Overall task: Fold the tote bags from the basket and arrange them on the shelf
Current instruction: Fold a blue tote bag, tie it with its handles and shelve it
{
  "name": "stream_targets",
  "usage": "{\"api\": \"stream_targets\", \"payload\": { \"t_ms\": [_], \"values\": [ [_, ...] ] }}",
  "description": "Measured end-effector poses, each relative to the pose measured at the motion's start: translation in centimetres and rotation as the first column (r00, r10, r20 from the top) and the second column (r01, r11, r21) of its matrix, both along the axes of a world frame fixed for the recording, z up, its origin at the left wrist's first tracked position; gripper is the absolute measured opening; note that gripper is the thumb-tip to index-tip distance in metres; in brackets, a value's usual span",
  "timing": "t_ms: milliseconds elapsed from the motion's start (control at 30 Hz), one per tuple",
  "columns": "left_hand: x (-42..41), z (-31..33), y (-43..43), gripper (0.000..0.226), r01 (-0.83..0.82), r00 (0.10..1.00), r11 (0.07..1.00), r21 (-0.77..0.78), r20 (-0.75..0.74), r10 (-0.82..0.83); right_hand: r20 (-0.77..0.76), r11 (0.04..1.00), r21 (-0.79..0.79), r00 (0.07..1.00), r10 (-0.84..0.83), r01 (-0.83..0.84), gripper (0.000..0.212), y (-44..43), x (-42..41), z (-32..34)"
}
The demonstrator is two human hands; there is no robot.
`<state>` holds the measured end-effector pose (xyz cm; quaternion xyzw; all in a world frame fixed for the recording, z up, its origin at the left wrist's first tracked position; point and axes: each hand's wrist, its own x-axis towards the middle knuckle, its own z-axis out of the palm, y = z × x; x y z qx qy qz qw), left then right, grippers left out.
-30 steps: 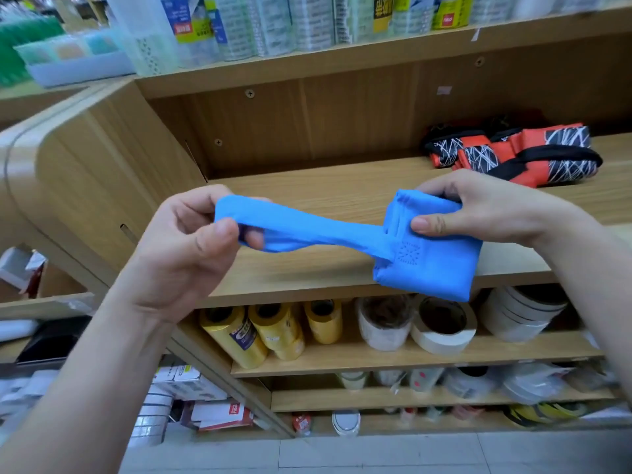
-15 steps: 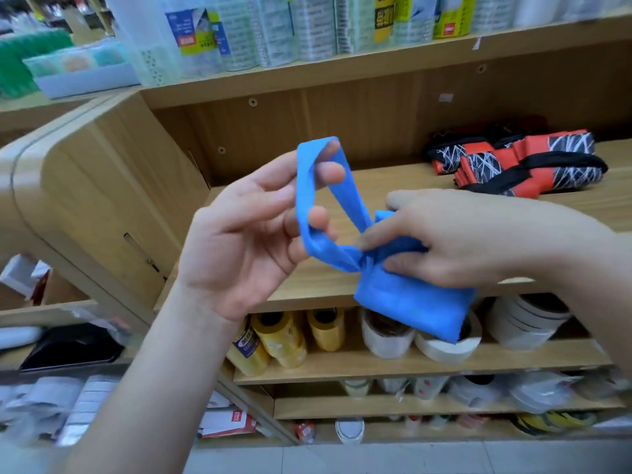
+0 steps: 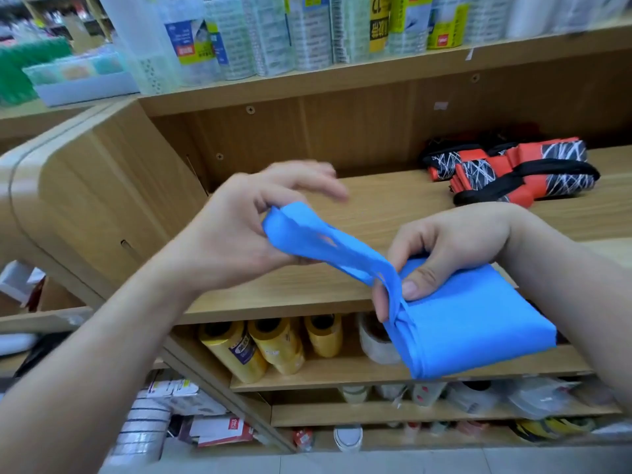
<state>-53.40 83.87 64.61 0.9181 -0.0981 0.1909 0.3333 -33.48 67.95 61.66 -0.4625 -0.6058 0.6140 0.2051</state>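
Observation:
A folded blue tote bag [image 3: 478, 330] hangs in the air in front of the wooden shelf [image 3: 376, 213]. My right hand [image 3: 448, 248] pinches its folded body near the top, where the handles come out. My left hand [image 3: 239, 227] holds the blue handle straps [image 3: 318, 237], stretched out to the left with the loop end between thumb and fingers. Two folded red, black and white tote bags [image 3: 513, 172] lie at the back right of the same shelf. No basket is in view.
Above is a shelf of wrapped rolls and packs [image 3: 307, 32]. Below are yellow rolls [image 3: 273, 343], tape rolls [image 3: 376, 336] and small packets. The shelf's rounded wooden end panel [image 3: 68, 200] stands at the left. Tiled floor [image 3: 342, 463] runs along the bottom.
The left hand has dropped from holding the handle loop upright to pulling the straps out to the left. The right hand has shifted its pinch on the bag's body, which now hangs lower.

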Motion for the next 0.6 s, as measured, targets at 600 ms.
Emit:
{"api": "stream_targets", "payload": {
  "t_ms": [600],
  "values": [
    [-0.2, -1.6, 1.8, 0.024, 0.105, 0.97, 0.498, -0.861, -0.021, -0.241, -0.139, 0.815, 0.293, 0.865, -0.481, 0.5, 0.083, -4.2, 1.1, 0.5]
  ]
}}
